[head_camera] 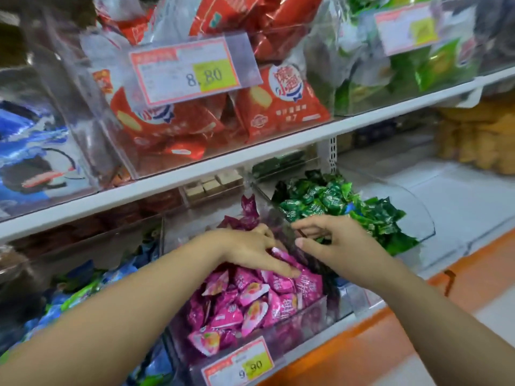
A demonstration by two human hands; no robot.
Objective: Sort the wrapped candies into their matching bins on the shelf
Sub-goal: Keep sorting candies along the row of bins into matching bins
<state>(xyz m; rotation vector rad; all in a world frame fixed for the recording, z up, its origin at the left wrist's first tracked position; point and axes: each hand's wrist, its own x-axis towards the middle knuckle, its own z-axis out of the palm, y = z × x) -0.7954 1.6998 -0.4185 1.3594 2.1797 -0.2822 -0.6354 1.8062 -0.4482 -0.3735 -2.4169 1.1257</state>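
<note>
Better to pinch at the crimped wrapper edge, since probably light, soft and slippery, the pink candies (245, 305) heaped at 6 o'clock under the flat, straight-fingered left hand (250, 247); at 3 o'clock green candies (334, 203) beside the half-curled right hand (331, 242), grip impossible to tell

Red snack bags (281, 107) behind 8.80 price tag (192, 71); yellow snacks (479, 135) far right.

White lower shelf (471, 190), clear pink-candy bin (312, 316) just beside clear green-candy bin (418, 215), both standing on it
</note>
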